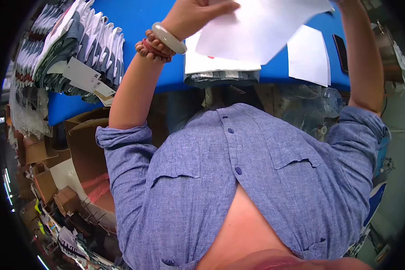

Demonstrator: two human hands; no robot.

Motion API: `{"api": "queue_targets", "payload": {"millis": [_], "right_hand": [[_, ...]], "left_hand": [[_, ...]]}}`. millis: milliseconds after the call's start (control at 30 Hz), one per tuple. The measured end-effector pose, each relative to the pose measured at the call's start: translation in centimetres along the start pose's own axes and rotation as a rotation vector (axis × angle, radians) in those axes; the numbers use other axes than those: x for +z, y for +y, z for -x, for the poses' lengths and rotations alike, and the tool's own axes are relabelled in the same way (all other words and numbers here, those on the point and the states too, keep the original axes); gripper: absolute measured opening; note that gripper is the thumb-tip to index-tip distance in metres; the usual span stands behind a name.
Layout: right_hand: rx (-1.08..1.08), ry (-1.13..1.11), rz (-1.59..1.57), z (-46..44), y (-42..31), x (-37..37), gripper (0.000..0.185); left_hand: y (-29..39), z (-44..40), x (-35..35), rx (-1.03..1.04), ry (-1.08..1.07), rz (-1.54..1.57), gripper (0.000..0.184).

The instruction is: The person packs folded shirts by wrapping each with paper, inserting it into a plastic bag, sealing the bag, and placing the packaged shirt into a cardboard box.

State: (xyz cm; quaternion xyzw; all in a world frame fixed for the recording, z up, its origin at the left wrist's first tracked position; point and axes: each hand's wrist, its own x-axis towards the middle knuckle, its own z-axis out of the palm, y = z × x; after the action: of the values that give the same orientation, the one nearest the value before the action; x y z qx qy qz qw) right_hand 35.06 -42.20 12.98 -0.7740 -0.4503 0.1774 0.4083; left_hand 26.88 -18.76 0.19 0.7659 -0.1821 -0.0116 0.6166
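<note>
My left hand (200,14), below a pale bangle (168,38) and beaded bracelets, pinches the edge of a thin white sheet of paper (256,33). The sheet is raised over a folded white and grey garment stack (222,71) at the table's near edge. At the top right, only a sliver of my right hand (344,1) is in frame, close to the sheet's far corner; its fingers are cut off. Below it on the table lies a pile of white sheets (307,54), with a dark phone (340,53) beside it.
Many folded grey and white garments with white tags (82,74) stand stacked on the left of the blue table (137,13). Beneath are cardboard boxes (87,144) on the left and clear plastic bags (301,103) on the right.
</note>
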Motion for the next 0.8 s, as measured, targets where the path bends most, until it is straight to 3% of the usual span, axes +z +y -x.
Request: {"api": "queue_targets", "payload": {"millis": [67,100,167,200,233,267,300,433,633,733,800], "right_hand": [[-0.069,0.209,-0.222,0.6,4.3,1.1,0.049],[0.018,0.263,-0.296,1.4,5.8,1.7,0.058],[0.193,0.227,-0.693,2.1,9.8,3.8,0.06],[0.18,0.219,-0.752,2.8,12.0,5.7,0.062],[0.224,0.27,-0.835,3.4,13.8,8.2,0.048],[0.157,0.345,-0.872,3.6,14.1,10.3,0.053],[0.244,0.388,-0.818,3.3,14.3,12.3,0.071],[0.312,0.554,-0.56,2.9,16.0,17.3,0.068],[0.368,0.652,-0.012,2.7,15.7,18.3,0.068],[0.359,0.669,0.076,2.9,15.7,18.7,0.066],[0.35,0.678,0.115,2.9,15.5,19.0,0.065]], "left_hand": [[-2.6,0.0,-0.6,-0.019,0.092,0.268,0.036],[-4.2,0.4,-1.4,-0.082,0.126,0.265,0.032],[-6.6,1.2,-2.8,-0.213,0.195,0.258,0.028],[-5.6,1.7,-1.3,-0.148,0.272,0.27,0.019],[-6.2,1.9,-1.4,-0.183,0.293,0.266,0.019],[-7.4,2.3,-1.3,-0.218,0.311,0.262,0.019],[-8.6,2.5,-1.2,-0.252,0.328,0.255,0.02],[-11.7,2.1,-1.0,-0.28,0.37,0.041,0.029],[-11.6,1.5,-0.4,-0.214,0.474,-0.738,0.066],[-11.4,2.0,0.4,-0.107,0.481,-0.801,0.071],[-10.1,2.4,1.1,-0.216,0.449,-0.823,0.068]]}}
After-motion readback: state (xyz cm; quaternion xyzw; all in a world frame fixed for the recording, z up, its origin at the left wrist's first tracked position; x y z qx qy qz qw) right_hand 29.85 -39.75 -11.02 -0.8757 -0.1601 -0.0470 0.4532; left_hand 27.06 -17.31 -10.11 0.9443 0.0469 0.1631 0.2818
